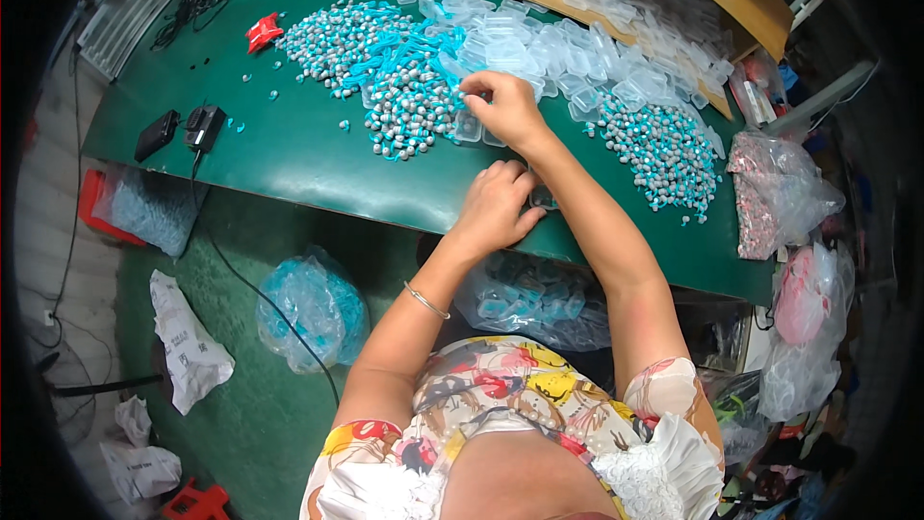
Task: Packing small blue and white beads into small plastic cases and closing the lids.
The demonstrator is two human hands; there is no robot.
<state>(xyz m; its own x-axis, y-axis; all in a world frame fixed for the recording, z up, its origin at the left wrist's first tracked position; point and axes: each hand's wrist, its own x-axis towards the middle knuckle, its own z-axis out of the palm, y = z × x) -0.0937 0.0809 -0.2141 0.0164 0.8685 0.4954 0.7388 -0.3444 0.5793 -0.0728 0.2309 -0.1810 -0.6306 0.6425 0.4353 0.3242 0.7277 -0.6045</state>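
My left hand [496, 204] rests at the near edge of the green table, its fingers curled against a small clear plastic case [544, 197] that my right forearm partly covers. Crossing above it, my right hand [505, 108] reaches over the middle heap, thumb and fingertips pinched together. Whatever sits in that pinch is too small to make out. Beside its fingertips lie small grey-and-blue rounded pieces [409, 116] and a tangle of bright blue cords [390, 53]. Loose clear plastic cases [539, 48] are piled just beyond this hand.
More grey-and-blue pieces [664, 154] lie at the right. A red packet [263, 32], a black adapter [203, 126] and a black box [157, 135] stand at the left. Under the table are bags of blue items [313, 308] and cases [534, 294]. A cable [260, 294] hangs down.
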